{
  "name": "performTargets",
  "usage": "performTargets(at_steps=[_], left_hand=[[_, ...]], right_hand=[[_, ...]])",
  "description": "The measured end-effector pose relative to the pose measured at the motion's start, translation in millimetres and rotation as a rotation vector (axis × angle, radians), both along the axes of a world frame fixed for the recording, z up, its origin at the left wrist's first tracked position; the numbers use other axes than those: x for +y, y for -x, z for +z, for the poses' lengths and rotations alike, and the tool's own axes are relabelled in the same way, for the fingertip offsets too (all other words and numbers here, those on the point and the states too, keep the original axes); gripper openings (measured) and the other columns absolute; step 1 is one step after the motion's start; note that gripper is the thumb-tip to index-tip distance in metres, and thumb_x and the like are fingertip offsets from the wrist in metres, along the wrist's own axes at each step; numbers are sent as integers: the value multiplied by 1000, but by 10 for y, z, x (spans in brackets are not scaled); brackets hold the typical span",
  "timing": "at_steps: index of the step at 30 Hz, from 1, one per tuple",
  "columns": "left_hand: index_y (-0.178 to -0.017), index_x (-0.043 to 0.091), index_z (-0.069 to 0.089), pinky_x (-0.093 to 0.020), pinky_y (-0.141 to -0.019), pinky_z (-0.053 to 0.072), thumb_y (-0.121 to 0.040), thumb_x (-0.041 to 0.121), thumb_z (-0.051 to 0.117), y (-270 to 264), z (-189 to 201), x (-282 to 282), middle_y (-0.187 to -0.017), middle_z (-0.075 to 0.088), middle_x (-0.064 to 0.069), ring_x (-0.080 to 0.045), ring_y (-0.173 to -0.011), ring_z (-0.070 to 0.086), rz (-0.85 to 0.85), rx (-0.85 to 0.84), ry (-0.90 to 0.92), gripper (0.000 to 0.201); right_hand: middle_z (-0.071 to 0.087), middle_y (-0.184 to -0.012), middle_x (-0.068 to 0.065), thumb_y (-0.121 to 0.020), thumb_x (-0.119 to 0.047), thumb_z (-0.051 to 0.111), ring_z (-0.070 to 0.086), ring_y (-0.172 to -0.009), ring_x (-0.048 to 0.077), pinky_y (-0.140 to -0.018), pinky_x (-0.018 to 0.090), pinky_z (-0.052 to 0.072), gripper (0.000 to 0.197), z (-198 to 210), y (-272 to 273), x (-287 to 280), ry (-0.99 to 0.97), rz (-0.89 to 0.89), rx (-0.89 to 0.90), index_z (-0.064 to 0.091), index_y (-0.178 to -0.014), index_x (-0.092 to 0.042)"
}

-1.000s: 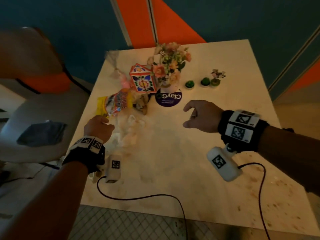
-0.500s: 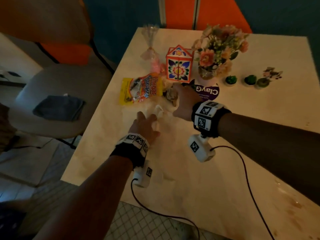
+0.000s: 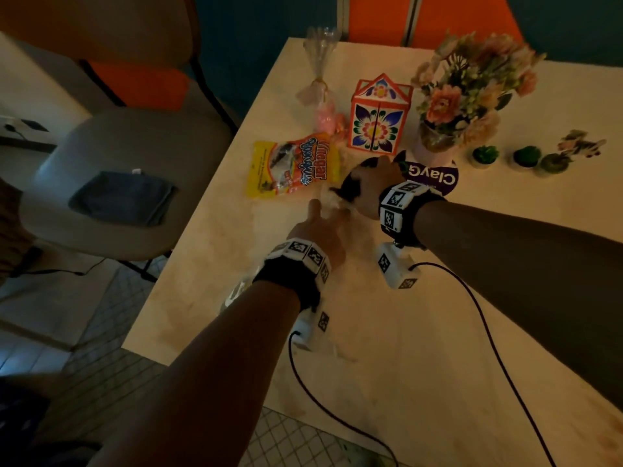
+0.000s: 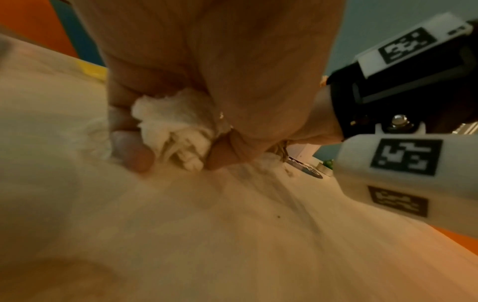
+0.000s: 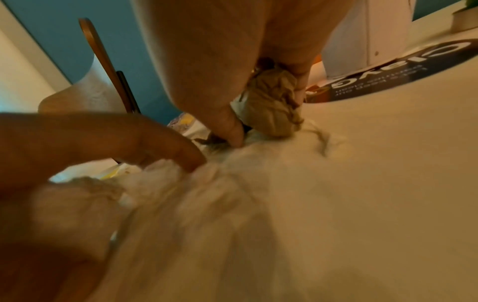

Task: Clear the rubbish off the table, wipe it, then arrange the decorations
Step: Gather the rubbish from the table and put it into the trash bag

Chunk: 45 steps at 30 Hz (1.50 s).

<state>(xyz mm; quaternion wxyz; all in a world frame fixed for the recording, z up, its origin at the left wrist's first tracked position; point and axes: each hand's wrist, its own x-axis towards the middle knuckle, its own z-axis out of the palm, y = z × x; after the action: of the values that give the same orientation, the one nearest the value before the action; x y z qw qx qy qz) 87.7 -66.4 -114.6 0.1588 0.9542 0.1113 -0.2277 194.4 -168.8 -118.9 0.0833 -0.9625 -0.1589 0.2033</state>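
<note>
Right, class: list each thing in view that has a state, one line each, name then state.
left hand: grips white tissue
right hand: pinches brown paper wad
snack packet: lying flat on the table
patterned box: upright, closed
flower vase: upright
dark cloth: folded on chair

Dim, warm-toned lighting throughout. Head view darkens toward its edges, bending straight lines. Both wrist views are soft, with motion blur across the bench (image 4: 232, 245) foreground.

Grey chair (image 3: 111, 183) with folded dark cloth (image 3: 123, 197)
</note>
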Motion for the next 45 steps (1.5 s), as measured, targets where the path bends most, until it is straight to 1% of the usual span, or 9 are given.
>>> performTargets(at_steps=[6,12,19,22,24,26,31,34,45], left_hand=[[-124,11,47,-42,-84,54,-86,1,53,-5,-58,-87,-130,35,-8,-33,-97,60,-24,-102,-93,40],[-98,9,60,-34,-88,50,-81,5,61,60,256,30,-116,52,-5,-24,-99,57,138,-365,16,17],[-61,21,61,-33,-71,54,-75,7,57,313,538,93,-75,71,2,-22,-78,65,560,-479,358,21],[-59,19,61,-37,-52,52,-76,9,53,453,574,46,-52,66,4,-20,-47,59,617,-507,439,22],[-65,13,62,-22,-43,43,-80,6,52,544,621,68,-44,61,6,-10,-33,52,615,-523,431,19],[-66,10,61,-20,-46,41,-81,4,53,625,637,132,-48,61,3,-6,-33,51,629,-555,421,17],[-63,11,60,-33,-53,51,-81,4,55,781,598,263,-58,61,-3,-17,-46,54,685,-562,424,20],[-67,7,62,-35,-52,53,-82,4,55,832,620,271,-59,61,-7,-22,-47,54,687,-552,427,17],[-52,16,52,-19,-42,28,-71,-2,49,526,821,-275,-51,46,-4,-18,-41,38,728,-542,802,27]], right_hand=[[37,-104,11,-86,-6,55,47,-89,34,-67,35,36,24,13,-11,-204,-176,-33,2,42,-98,-21],[52,-93,4,-76,-6,65,50,-77,25,-61,26,36,23,210,119,-612,-534,-181,-41,49,-86,-20],[42,-81,-5,-69,-54,75,44,-74,20,-59,27,32,50,269,198,-663,-406,-50,-102,41,-87,-23],[46,-120,4,-71,-61,70,45,-94,21,-78,36,39,71,285,164,-432,-281,36,-80,41,-122,-21],[20,-154,14,-69,-66,69,34,-134,32,-104,46,37,103,269,131,-290,-173,23,-59,22,-147,-19],[7,-159,14,-67,-69,68,18,-145,36,-115,48,26,115,211,92,-207,-94,-1,-23,11,-151,-17],[36,-125,14,-83,-45,64,48,-106,39,-90,44,45,56,-29,52,-84,-110,32,-37,44,-122,-10],[29,-103,10,-90,-10,47,38,-74,28,-74,36,32,8,-28,71,-62,-186,78,-66,40,-94,-11],[49,-61,11,-85,-3,55,46,-42,26,-43,27,41,12,422,571,-1373,-656,-265,11,48,-84,-13]])
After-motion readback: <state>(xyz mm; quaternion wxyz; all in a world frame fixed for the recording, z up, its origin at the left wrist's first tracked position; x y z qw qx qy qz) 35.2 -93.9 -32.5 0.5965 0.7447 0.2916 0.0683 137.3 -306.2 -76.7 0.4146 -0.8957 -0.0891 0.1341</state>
